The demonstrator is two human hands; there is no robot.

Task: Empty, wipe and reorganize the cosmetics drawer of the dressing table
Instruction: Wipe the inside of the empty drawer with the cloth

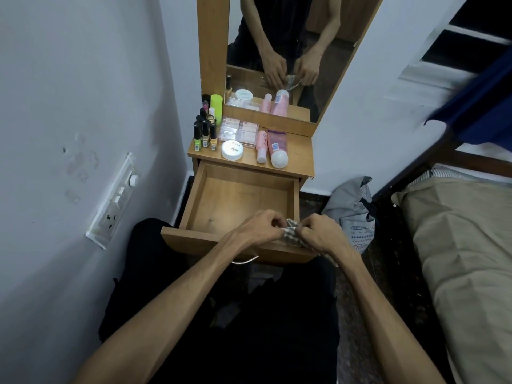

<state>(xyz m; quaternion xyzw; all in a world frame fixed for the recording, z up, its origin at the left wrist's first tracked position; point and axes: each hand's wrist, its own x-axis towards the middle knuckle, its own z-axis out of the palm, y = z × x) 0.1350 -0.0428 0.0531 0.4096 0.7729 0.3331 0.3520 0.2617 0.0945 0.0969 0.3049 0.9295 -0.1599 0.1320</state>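
Note:
The wooden drawer (238,198) of the dressing table stands pulled out with nothing inside it. Over its front right corner, my left hand (257,228) and my right hand (322,231) both grip a bunched striped cloth (291,231). On the table top (300,151) behind the drawer sit several nail polish bottles (205,134), a neon green tube (216,105), a white round jar (232,149), a clear box of cosmetics (239,131), a small pink bottle (261,146) and a larger pink bottle (278,148) lying flat.
A mirror (291,51) rises behind the table top and reflects my hands. A white wall with a switch panel (116,200) is at the left. A grey bag (352,209) lies on the floor to the right, beside a bed (460,245).

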